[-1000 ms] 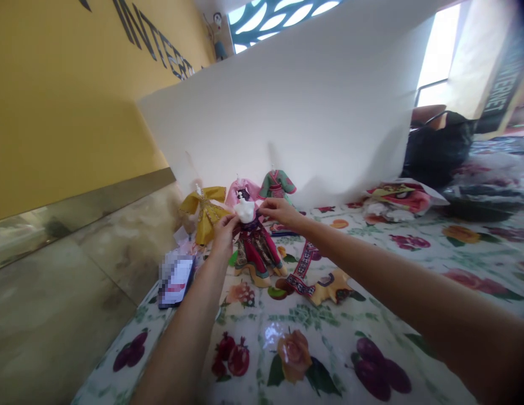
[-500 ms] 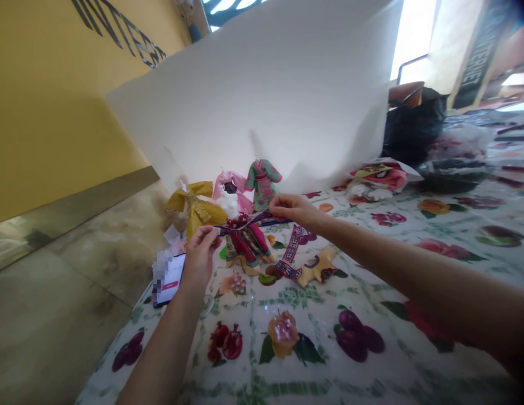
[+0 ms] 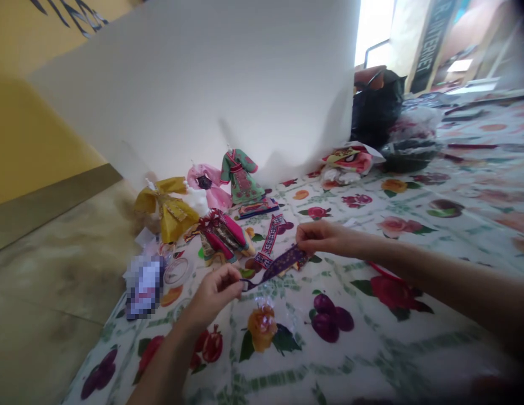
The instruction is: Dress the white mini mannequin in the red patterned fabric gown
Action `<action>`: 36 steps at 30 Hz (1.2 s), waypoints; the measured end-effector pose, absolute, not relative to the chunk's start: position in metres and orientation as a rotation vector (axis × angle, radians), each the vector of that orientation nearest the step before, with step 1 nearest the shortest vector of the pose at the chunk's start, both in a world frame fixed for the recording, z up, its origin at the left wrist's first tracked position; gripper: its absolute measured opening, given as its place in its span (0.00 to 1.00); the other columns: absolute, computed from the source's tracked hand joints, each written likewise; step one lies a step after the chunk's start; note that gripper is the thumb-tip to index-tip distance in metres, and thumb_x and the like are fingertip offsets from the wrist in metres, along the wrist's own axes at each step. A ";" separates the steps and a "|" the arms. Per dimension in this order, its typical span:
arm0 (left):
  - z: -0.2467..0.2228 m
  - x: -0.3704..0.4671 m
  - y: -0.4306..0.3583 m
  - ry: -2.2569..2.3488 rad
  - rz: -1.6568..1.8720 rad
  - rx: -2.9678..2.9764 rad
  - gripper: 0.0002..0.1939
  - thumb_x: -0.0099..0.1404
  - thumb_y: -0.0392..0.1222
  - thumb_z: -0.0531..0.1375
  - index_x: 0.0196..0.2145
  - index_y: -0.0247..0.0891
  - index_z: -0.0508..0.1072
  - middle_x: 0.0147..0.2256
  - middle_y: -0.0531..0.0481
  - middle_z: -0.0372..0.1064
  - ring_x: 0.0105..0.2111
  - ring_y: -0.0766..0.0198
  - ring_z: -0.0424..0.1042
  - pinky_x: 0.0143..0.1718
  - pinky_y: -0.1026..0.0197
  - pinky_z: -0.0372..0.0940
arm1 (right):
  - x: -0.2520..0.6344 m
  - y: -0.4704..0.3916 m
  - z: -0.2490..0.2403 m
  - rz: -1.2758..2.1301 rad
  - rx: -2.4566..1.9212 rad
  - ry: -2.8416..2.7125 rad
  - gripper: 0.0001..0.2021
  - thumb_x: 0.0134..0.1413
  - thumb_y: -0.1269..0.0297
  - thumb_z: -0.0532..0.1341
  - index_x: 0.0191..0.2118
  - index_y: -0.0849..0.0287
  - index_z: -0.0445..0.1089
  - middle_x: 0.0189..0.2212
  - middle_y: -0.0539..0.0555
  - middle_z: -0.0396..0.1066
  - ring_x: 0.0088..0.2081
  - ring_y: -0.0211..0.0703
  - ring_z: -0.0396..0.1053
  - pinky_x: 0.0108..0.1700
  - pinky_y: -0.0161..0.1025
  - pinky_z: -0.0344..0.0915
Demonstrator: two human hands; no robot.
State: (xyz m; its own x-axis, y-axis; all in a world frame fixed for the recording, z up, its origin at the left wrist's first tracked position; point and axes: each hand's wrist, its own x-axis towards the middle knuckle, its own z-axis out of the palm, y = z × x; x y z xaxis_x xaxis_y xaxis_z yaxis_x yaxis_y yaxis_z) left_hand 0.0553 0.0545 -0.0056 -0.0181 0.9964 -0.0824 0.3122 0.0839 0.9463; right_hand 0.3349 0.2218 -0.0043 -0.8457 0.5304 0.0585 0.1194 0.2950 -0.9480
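A purple patterned ribbon (image 3: 281,264) is stretched between my two hands, above the tablecloth. My left hand (image 3: 219,287) pinches its near end, where the strip twists. The far end is pinched in my right hand (image 3: 316,236). Behind the ribbon lies a red, white and dark trim strip (image 3: 270,233). My right hand and the ribbon partly cover a small beige cloth piece (image 3: 292,273). Left of the trim is a tiny magenta and gold garment (image 3: 223,233). Farther back stand small dresses: a yellow one (image 3: 171,211), a pink one (image 3: 211,185) and a green one (image 3: 241,177).
A fruit-patterned tablecloth (image 3: 287,365) covers the table. A white board (image 3: 194,84) stands behind the dresses. Folded ribbons (image 3: 258,207) lie by the green dress. A phone with a blurred screen (image 3: 144,289) rests at left. A black bag (image 3: 377,109) and a cloth bundle (image 3: 350,160) sit back right.
Both hands have come nearer with the ribbon, away from the magenta garment. The ribbon now slants up to the right and shows its broad face. The view has turned right.
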 end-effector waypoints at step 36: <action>-0.025 0.064 0.050 1.663 0.489 1.524 0.10 0.65 0.47 0.56 0.31 0.38 0.68 0.25 0.54 0.63 0.25 0.67 0.58 0.27 0.64 0.51 | 0.362 0.199 -0.015 1.123 -0.855 -2.723 0.05 0.55 0.67 0.58 0.28 0.58 0.64 0.24 0.50 0.66 0.24 0.36 0.59 0.25 0.36 0.52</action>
